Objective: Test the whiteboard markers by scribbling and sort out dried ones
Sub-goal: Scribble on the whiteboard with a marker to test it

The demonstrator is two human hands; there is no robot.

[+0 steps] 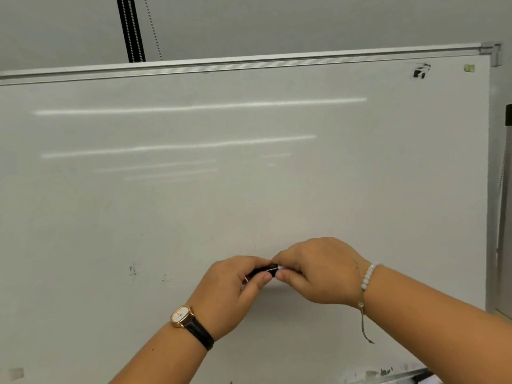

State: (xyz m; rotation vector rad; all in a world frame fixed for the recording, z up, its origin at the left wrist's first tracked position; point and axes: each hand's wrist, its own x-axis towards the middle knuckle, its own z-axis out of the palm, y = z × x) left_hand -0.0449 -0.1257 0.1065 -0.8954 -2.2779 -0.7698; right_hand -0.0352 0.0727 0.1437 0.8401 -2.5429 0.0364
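A whiteboard marker with a black cap lies level between both hands, in front of the lower middle of the whiteboard. My left hand grips the black cap end. My right hand grips the white barrel, most of which is hidden in the fingers. The two hands nearly touch at the joint between cap and barrel. The marker's tip is hidden.
A black scribble marks the board's upper right corner. Faint smudges sit at lower left. The board's tray edge shows at bottom right. A black blind rail with a bead chain hangs above the board.
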